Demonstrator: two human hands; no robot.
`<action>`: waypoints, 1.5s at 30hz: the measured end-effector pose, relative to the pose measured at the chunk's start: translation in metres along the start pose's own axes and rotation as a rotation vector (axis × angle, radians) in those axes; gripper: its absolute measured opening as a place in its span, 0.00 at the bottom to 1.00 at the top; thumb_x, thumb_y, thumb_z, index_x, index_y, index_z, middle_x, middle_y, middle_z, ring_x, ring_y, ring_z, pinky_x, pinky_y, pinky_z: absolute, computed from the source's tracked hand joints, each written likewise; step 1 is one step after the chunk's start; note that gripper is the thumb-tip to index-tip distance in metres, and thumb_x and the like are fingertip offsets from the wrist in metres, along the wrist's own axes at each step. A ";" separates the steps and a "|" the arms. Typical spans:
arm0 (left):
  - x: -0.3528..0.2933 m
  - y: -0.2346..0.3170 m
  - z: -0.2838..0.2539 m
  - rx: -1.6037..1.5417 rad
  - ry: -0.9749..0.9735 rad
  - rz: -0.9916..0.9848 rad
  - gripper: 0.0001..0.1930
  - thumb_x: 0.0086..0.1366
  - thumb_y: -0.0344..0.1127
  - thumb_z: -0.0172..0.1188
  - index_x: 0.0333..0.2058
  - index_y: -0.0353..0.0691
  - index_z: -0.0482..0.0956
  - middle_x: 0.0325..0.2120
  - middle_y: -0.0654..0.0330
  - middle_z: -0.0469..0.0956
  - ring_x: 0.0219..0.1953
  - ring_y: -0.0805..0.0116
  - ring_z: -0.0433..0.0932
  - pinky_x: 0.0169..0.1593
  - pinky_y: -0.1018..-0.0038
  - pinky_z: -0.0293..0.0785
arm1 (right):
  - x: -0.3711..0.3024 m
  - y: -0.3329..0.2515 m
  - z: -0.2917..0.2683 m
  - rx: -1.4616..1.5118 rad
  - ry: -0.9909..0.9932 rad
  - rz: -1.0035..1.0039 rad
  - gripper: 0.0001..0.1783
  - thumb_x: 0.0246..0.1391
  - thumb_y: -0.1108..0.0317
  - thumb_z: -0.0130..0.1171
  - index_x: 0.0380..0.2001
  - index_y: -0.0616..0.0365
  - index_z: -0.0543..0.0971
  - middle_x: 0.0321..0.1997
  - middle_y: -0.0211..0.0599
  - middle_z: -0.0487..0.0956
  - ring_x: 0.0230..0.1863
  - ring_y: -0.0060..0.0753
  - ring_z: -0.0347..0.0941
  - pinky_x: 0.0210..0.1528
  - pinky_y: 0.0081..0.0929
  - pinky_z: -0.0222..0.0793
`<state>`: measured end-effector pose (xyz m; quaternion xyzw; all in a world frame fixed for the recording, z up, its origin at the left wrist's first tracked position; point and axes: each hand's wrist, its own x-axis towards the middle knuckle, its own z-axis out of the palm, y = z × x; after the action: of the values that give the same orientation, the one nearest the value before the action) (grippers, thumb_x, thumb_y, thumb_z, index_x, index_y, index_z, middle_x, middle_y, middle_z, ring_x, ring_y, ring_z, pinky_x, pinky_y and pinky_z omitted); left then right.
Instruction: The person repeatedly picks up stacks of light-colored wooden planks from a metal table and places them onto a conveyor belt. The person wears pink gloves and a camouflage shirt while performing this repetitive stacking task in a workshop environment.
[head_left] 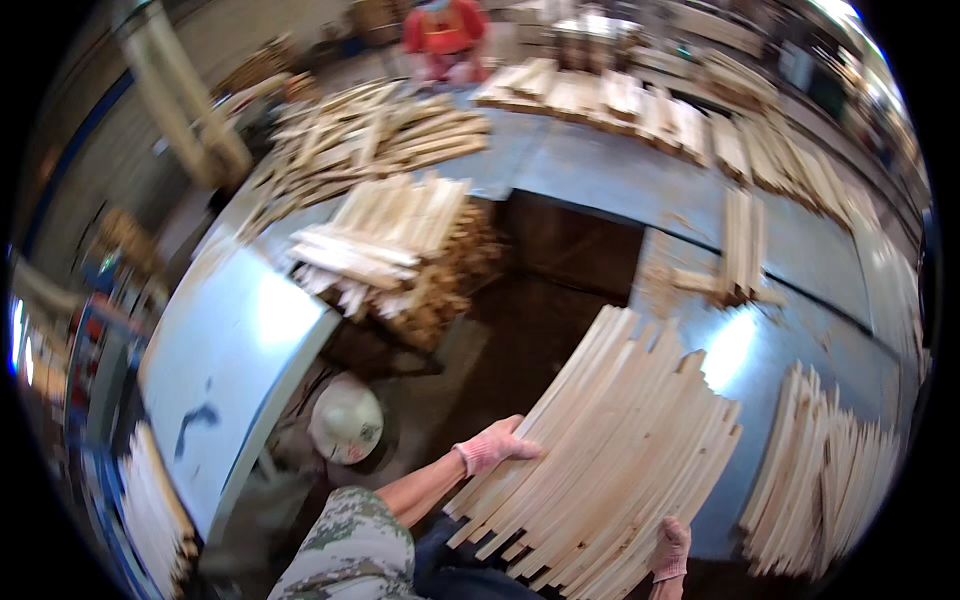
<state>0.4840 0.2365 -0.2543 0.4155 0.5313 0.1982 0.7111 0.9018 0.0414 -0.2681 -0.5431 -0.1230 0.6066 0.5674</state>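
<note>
A wide row of pale wooden strips (610, 450) lies side by side between my two gloved hands, tilted over the near table edge. My left hand (497, 446), in a pinkish work glove, grips the row's left edge, thumb on top. At the lower right, my right hand (671, 548) in a similar glove closes on the opposite edge. The undersides of both hands are hidden by the wood. I cannot tell whether the strips rest partly on the table.
A stack of strips (400, 225) stands left of the dark table opening (570, 240). Loose strips (370, 135) are heaped behind it. More strips (820, 470) lie at right, others (600, 95) along the far edge. A white helmet (345, 418) sits low at left. A person in red (445, 40) stands across.
</note>
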 end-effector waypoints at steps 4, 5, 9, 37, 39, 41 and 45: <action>-0.083 0.014 -0.065 -0.179 0.135 0.177 0.39 0.55 0.43 0.82 0.60 0.31 0.74 0.51 0.56 0.81 0.52 0.68 0.79 0.58 0.68 0.77 | 0.019 -0.012 0.060 -0.123 -0.208 -0.048 0.36 0.54 0.58 0.71 0.60 0.70 0.76 0.53 0.45 0.84 0.51 0.44 0.84 0.57 0.48 0.82; -0.107 0.008 -0.087 -0.225 0.155 0.215 0.40 0.55 0.42 0.83 0.62 0.31 0.74 0.52 0.56 0.81 0.53 0.68 0.79 0.58 0.69 0.78 | 0.014 -0.018 0.093 -0.166 -0.253 -0.078 0.35 0.55 0.57 0.71 0.60 0.69 0.76 0.53 0.45 0.84 0.52 0.44 0.84 0.57 0.48 0.82; -0.220 -0.013 -0.171 -0.328 0.355 0.318 0.43 0.54 0.41 0.86 0.64 0.34 0.73 0.54 0.60 0.80 0.56 0.70 0.77 0.60 0.69 0.77 | 0.012 -0.020 0.223 -0.300 -0.463 -0.041 0.35 0.57 0.53 0.70 0.60 0.67 0.76 0.52 0.41 0.84 0.52 0.42 0.83 0.56 0.43 0.82; -0.718 -0.262 -0.508 -0.159 1.355 -0.551 0.52 0.69 0.73 0.54 0.70 0.24 0.66 0.69 0.35 0.70 0.71 0.40 0.69 0.71 0.53 0.67 | -0.176 0.398 0.929 -0.865 -1.322 0.466 0.19 0.58 0.71 0.69 0.51 0.67 0.81 0.43 0.39 0.86 0.42 0.39 0.85 0.51 0.37 0.85; -0.725 -0.263 -0.533 0.081 1.236 -0.601 0.52 0.69 0.75 0.51 0.68 0.25 0.70 0.69 0.35 0.70 0.71 0.39 0.69 0.71 0.54 0.67 | -0.179 0.413 0.960 -0.949 -1.416 0.275 0.20 0.60 0.62 0.70 0.48 0.67 0.82 0.42 0.41 0.86 0.42 0.41 0.85 0.50 0.38 0.83; -0.722 -0.238 -0.539 -0.061 1.328 -0.661 0.49 0.71 0.73 0.50 0.67 0.27 0.72 0.66 0.36 0.74 0.70 0.40 0.71 0.71 0.55 0.67 | -0.179 0.405 0.980 -1.216 -1.440 -0.045 0.25 0.61 0.52 0.69 0.47 0.67 0.83 0.42 0.44 0.86 0.42 0.44 0.85 0.50 0.40 0.82; -0.728 -0.274 -0.535 0.077 1.540 -0.829 0.38 0.72 0.66 0.51 0.61 0.35 0.81 0.58 0.36 0.80 0.62 0.39 0.79 0.67 0.53 0.72 | -0.191 0.398 0.993 -1.774 -1.388 -0.707 0.40 0.63 0.35 0.61 0.53 0.67 0.82 0.52 0.57 0.83 0.53 0.57 0.82 0.59 0.46 0.77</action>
<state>-0.3125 -0.2448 -0.0919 -0.0367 0.9785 0.1311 0.1549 -0.1566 0.2184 -0.0969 -0.2369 -0.9273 0.2836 -0.0603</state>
